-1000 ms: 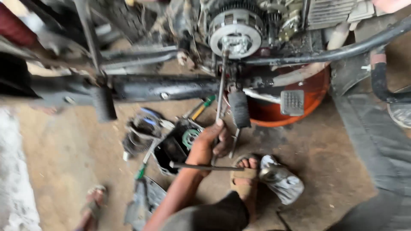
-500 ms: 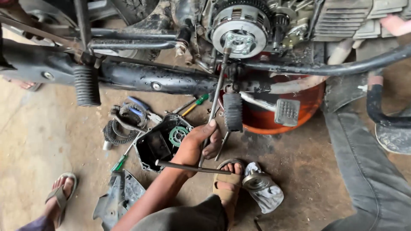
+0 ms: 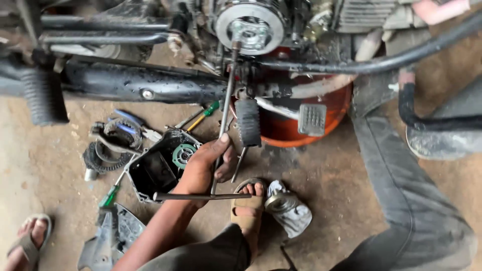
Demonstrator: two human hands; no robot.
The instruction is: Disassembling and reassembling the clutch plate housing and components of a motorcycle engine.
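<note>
Bare floor [image 3: 321, 180] lies open beside the T-wrench [image 3: 223, 115]; footpeg [image 3: 248, 122], exhaust pipe [image 3: 140, 85] and engine cover [image 3: 160, 168] crowd it.

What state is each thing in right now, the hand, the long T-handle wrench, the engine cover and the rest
Left hand: closed round the wrench shaft.
T-handle wrench: upright, tip at the clutch hub, crossbar low.
Clutch hub: uncovered.
Black engine cover: off, lying open side up on the floor.
Green-handled screwdriver: lying on the floor.
Orange basin: under the engine.
Right hand: out of view.
</note>
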